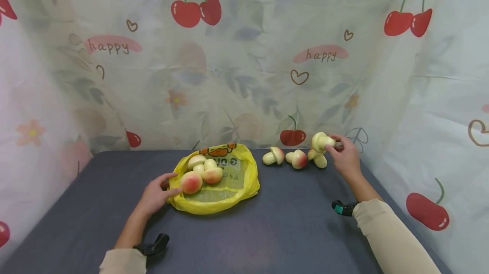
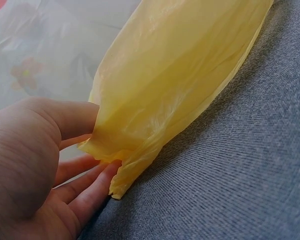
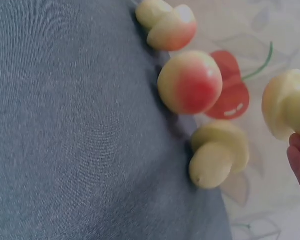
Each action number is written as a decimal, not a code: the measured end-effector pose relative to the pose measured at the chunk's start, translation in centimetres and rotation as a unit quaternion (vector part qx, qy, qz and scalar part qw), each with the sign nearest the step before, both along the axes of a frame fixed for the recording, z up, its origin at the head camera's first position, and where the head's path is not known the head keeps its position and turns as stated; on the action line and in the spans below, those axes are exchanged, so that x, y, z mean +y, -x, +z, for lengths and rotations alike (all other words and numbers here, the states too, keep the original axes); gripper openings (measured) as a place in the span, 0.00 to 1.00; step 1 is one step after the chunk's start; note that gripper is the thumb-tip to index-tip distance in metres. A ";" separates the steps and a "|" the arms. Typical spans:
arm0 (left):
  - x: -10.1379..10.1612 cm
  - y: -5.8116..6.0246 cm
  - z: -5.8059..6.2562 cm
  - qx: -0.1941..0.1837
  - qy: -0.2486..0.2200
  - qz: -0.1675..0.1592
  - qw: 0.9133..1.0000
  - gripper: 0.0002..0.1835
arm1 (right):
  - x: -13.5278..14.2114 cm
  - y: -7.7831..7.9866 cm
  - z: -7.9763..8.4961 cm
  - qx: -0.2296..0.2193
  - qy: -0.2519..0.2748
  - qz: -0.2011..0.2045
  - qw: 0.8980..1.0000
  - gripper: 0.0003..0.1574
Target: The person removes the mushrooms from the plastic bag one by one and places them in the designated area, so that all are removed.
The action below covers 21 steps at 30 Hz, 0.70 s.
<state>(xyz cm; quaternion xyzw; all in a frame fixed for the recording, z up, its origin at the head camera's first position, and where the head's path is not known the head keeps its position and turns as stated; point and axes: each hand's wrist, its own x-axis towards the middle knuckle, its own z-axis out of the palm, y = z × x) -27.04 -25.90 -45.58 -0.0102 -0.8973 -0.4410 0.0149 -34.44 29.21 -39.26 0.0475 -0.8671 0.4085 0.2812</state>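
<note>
Mushroom (image 1: 321, 142) held up at far right, by a row of three (image 1: 296, 159): why that pinch?

— From my remote seat, I'd judge its stem gives the right hand (image 1: 347, 159) purchase. The left hand (image 1: 154, 195) grips the left rim of the yellow bag (image 1: 251, 180), probably to hold it wide.

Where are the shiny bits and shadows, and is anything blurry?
Head view: a soft shadow on the table by the right sleeve; left wrist view: pale shiny streaks on the bag, with the curtain behind it blurry; right wrist view: a small white glint on the reddest mushroom.
</note>
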 end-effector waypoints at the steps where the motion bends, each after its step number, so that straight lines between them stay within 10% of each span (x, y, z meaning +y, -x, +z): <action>1: 0.0 0.0 0.0 0.000 0.000 0.000 1.000 0.35 | 0.2 0.0 -0.1 -0.003 0.005 -0.005 1.000 0.24; 21: -0.1 0.2 -0.3 0.005 0.002 0.006 1.000 0.35 | 2.8 0.7 -3.5 -0.059 0.053 -0.128 0.989 0.24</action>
